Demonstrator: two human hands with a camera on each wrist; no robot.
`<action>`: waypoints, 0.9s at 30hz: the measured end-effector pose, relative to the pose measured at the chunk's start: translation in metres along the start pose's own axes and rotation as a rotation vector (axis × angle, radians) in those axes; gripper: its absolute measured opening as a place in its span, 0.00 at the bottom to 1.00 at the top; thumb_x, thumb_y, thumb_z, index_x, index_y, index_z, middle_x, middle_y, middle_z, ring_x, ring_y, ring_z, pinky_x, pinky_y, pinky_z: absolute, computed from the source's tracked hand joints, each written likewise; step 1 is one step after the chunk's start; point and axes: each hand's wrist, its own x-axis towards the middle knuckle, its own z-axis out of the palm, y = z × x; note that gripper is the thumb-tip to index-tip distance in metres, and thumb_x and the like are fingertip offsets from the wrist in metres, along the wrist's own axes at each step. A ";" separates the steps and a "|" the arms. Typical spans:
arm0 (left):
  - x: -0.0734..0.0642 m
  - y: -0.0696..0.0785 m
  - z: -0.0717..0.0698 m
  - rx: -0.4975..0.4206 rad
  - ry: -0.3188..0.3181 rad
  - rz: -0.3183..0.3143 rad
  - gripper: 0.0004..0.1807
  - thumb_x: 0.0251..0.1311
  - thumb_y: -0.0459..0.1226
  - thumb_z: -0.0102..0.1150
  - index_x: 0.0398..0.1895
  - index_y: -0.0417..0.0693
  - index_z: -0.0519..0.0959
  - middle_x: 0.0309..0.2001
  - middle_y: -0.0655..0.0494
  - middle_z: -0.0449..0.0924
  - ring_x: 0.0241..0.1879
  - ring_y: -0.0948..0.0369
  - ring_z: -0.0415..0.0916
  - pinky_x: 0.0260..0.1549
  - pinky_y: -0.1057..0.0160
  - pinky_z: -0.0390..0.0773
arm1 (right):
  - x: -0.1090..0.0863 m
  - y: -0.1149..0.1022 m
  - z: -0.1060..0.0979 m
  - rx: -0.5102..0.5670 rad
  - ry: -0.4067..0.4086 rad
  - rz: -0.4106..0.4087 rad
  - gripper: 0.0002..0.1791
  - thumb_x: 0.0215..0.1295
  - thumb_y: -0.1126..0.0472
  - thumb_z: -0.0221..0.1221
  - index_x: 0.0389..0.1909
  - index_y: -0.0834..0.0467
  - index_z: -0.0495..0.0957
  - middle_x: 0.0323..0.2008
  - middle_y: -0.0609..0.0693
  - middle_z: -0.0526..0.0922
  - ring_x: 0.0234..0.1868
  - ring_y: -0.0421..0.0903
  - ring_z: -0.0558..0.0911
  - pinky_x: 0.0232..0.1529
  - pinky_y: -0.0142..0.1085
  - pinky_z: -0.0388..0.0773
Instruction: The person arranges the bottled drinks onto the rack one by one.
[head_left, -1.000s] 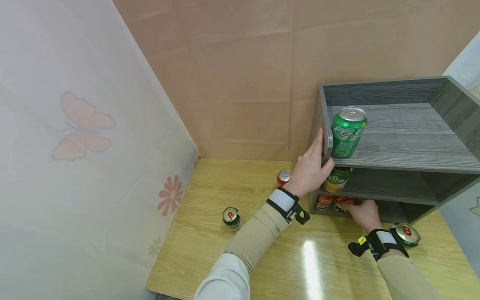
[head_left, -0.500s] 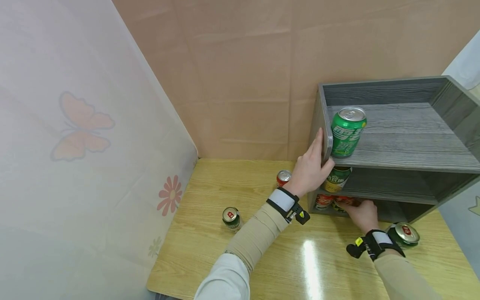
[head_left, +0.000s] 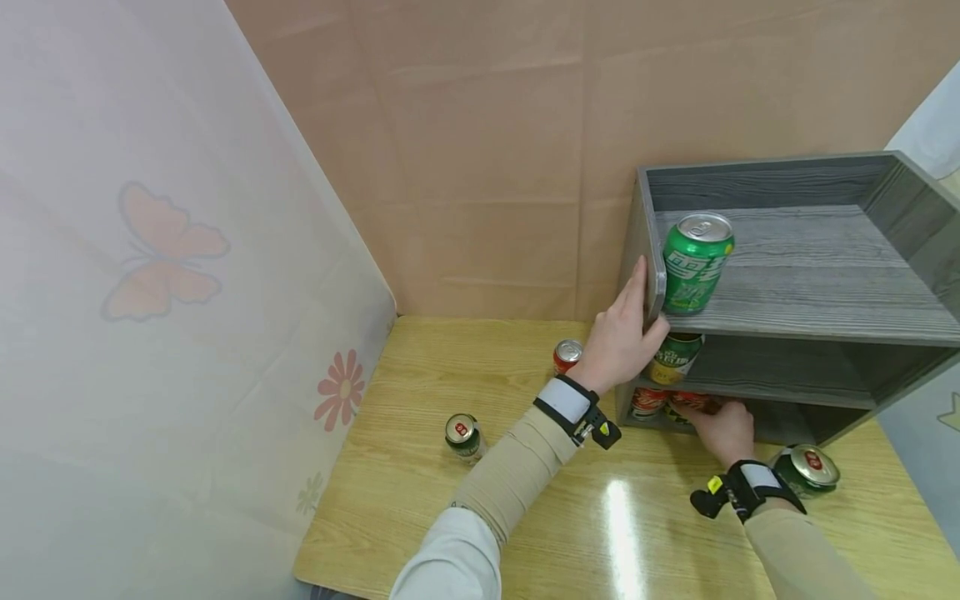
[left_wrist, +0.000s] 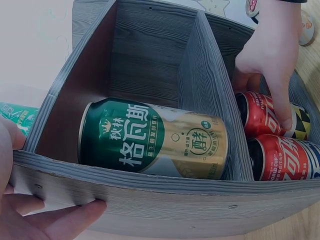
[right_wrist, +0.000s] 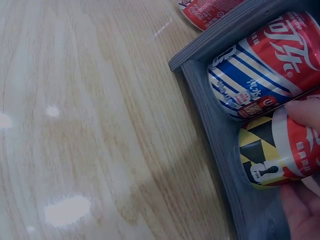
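My left hand (head_left: 618, 342) holds the left side panel of a grey wooden shelf unit (head_left: 795, 329), thumb over the front edge and fingers along the outside. In the bottom compartment my right hand (head_left: 723, 429) grips a red cola can (right_wrist: 302, 145) with a yellow-and-black checked band, thumb on one side and fingers on the other. It stands upright right beside another red cola can (right_wrist: 265, 65) with blue and white stripes, which is against the left wall. A green and gold kvass can (left_wrist: 155, 140) stands in the middle compartment. On the top shelf stands a green can (head_left: 697, 263).
A green can (head_left: 808, 471) stands on the wooden table (head_left: 555, 517), right of my right wrist. Farther left are another dark green can (head_left: 463, 437) and a red can (head_left: 567, 356), the latter behind my left forearm. A pale curtain (head_left: 187, 400) borders the table's left side.
My right wrist has shifted slightly left, while its fingers stay on the red cola can. The left hand and the other cans keep their places.
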 end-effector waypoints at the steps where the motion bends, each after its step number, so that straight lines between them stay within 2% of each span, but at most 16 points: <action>1: 0.000 0.000 0.000 -0.001 0.001 0.000 0.46 0.73 0.43 0.49 0.83 0.50 0.34 0.80 0.56 0.48 0.41 0.59 0.83 0.33 0.68 0.79 | 0.000 0.000 0.000 0.004 -0.010 0.000 0.38 0.64 0.43 0.67 0.57 0.73 0.74 0.47 0.73 0.81 0.47 0.68 0.79 0.45 0.58 0.75; 4: 0.000 0.001 -0.001 -0.002 -0.001 0.000 0.45 0.73 0.43 0.49 0.83 0.51 0.34 0.80 0.56 0.48 0.39 0.59 0.83 0.33 0.69 0.79 | -0.003 -0.001 -0.002 0.019 -0.051 0.000 0.43 0.64 0.43 0.67 0.64 0.74 0.67 0.54 0.76 0.76 0.53 0.73 0.75 0.49 0.63 0.73; 10: 0.000 0.001 -0.001 -0.007 0.000 0.005 0.45 0.73 0.43 0.49 0.83 0.50 0.34 0.80 0.56 0.48 0.38 0.59 0.83 0.32 0.68 0.79 | -0.010 0.004 -0.003 0.087 -0.151 -0.006 0.58 0.65 0.47 0.69 0.76 0.71 0.41 0.68 0.80 0.58 0.65 0.78 0.63 0.58 0.66 0.67; 15: 0.000 0.001 -0.002 -0.007 0.006 0.010 0.45 0.73 0.43 0.49 0.83 0.50 0.34 0.80 0.56 0.48 0.38 0.59 0.82 0.31 0.69 0.78 | -0.017 -0.002 -0.011 0.093 -0.193 -0.004 0.60 0.66 0.45 0.68 0.77 0.70 0.36 0.70 0.81 0.52 0.67 0.79 0.59 0.59 0.68 0.64; 20: 0.000 0.001 -0.002 -0.004 -0.002 0.001 0.45 0.73 0.44 0.48 0.83 0.50 0.34 0.80 0.56 0.47 0.43 0.59 0.83 0.35 0.68 0.80 | -0.026 -0.011 -0.022 0.092 -0.209 0.010 0.61 0.66 0.45 0.67 0.78 0.70 0.34 0.71 0.80 0.50 0.66 0.80 0.58 0.58 0.69 0.66; 22: 0.000 0.001 -0.002 -0.010 -0.005 -0.004 0.45 0.73 0.44 0.48 0.83 0.50 0.35 0.80 0.57 0.47 0.41 0.60 0.83 0.34 0.69 0.79 | -0.029 -0.013 -0.026 0.082 -0.205 0.007 0.61 0.66 0.45 0.67 0.78 0.71 0.34 0.71 0.81 0.49 0.65 0.81 0.58 0.58 0.69 0.66; 27: 0.000 0.001 -0.002 -0.042 -0.009 -0.010 0.45 0.73 0.42 0.49 0.83 0.49 0.36 0.80 0.57 0.46 0.30 0.62 0.79 0.24 0.71 0.75 | -0.036 -0.015 -0.038 0.036 -0.215 -0.008 0.62 0.66 0.45 0.67 0.77 0.73 0.34 0.72 0.81 0.47 0.65 0.82 0.58 0.58 0.70 0.65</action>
